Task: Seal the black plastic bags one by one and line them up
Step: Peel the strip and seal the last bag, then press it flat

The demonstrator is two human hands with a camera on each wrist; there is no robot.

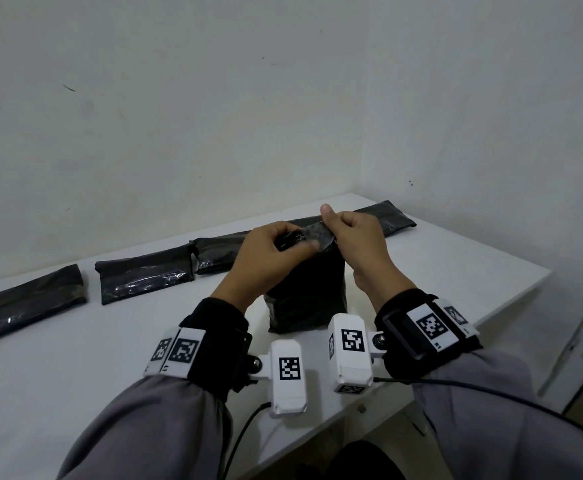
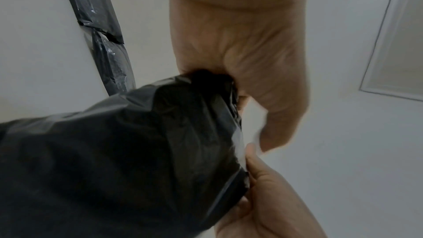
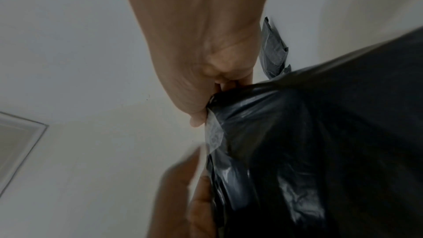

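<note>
We see the black plastic bag [image 1: 309,292] standing on the white table [image 1: 75,358] at its centre, its mouth hidden under our left hand [image 1: 269,261], which grips the top at nine o'clock, and our right hand [image 1: 356,244], which pinches the flap at three o'clock. The bag's contents cannot be made out. Only the head view shows the row of bags [image 1: 144,277] lying from nine to one o'clock; the wrist views alone show a pale translucent strip [image 3: 214,137] at the mouth.
</note>
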